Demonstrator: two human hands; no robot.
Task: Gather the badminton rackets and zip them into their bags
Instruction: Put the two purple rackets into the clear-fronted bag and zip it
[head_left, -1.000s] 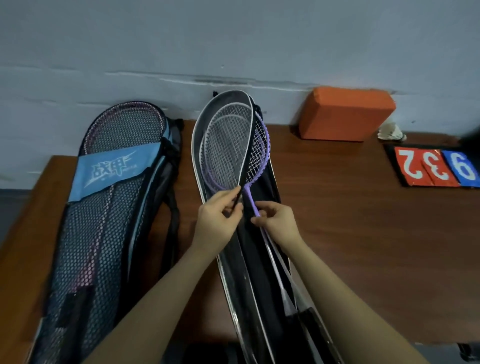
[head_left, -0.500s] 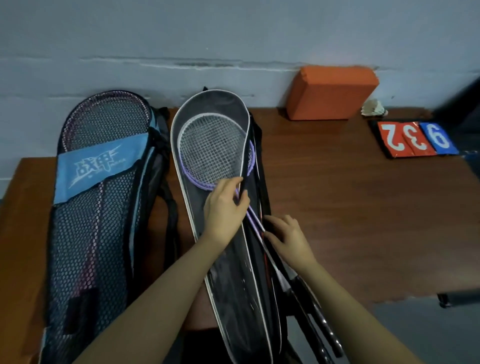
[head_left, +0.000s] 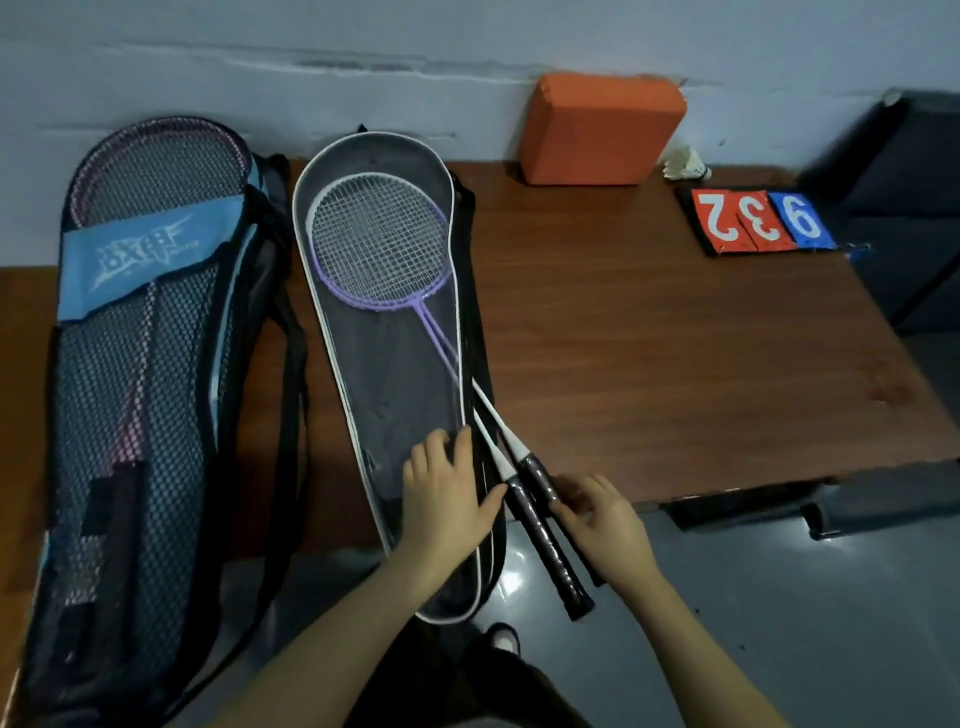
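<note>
In the head view, two rackets (head_left: 379, 244) are lying with their heads inside the open bag (head_left: 384, 364) on the brown surface (head_left: 649, 338), their long axis running from the far wall back toward the person and slanting right, so the dark handles (head_left: 545, 530) are poking out over the bag's right edge. The left hand (head_left: 447, 493) is resting flat with fingers straight on the bag's mesh flap just left of the handles, while the right hand (head_left: 602, 525) is touching the handles from the right, fingers loosely bent, and being the nearer one it is probably about to push them left into the bag. A second, blue mesh bag (head_left: 135, 364) is lying beside it to the left with a racket already inside.
</note>
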